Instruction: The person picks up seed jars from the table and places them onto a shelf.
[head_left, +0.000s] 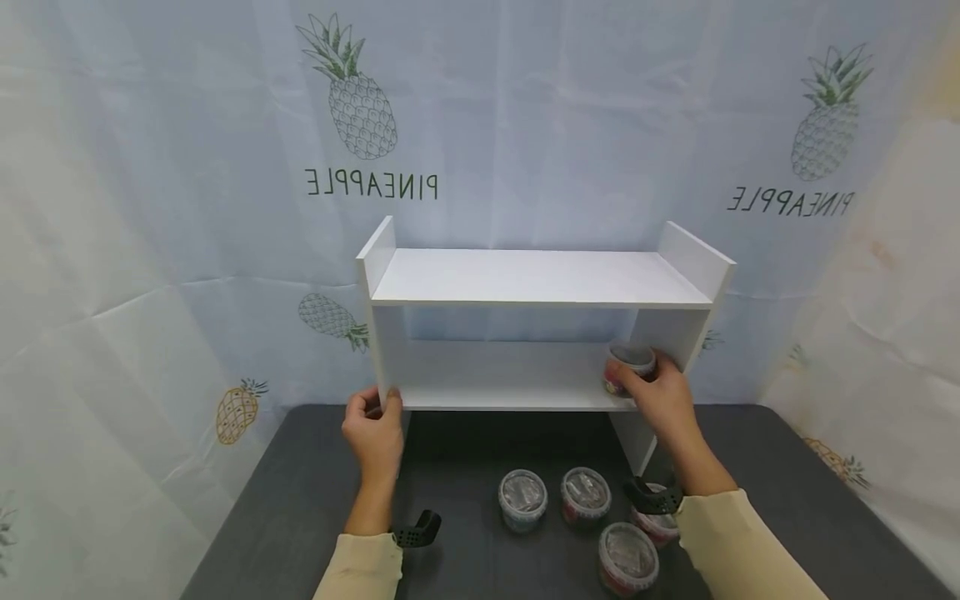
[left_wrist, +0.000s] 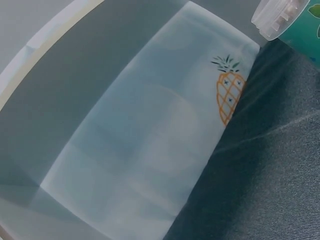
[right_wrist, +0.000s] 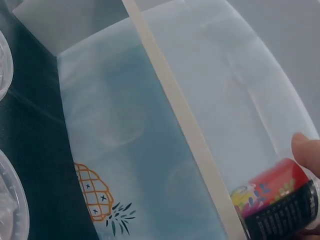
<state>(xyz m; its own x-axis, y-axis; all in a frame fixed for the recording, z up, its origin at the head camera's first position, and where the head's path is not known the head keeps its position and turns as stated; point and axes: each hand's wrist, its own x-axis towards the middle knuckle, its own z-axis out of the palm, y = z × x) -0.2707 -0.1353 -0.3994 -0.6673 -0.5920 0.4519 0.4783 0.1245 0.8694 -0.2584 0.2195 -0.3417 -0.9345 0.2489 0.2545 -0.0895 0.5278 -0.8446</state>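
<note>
A white two-tier shelf (head_left: 517, 277) stands on the dark table. At its left side panel, my left hand (head_left: 375, 437) grips the front edge, with the thumb on the front and the fingers around the outer side. My right hand (head_left: 667, 408) holds a small round tub (head_left: 617, 377) with a clear lid at the right end of the lower board, close to the right side panel. The right wrist view shows this tub (right_wrist: 280, 202) with a red, flowered and black label, and a thumb against it. My left hand is out of sight in the left wrist view.
Several lidded tubs stand on the dark table (head_left: 457, 550) in front of the shelf, among them a tub (head_left: 522, 496) at left and another (head_left: 628, 554) nearest me. One is partly under my right wrist. A pineapple-printed cloth (head_left: 525, 125) hangs behind.
</note>
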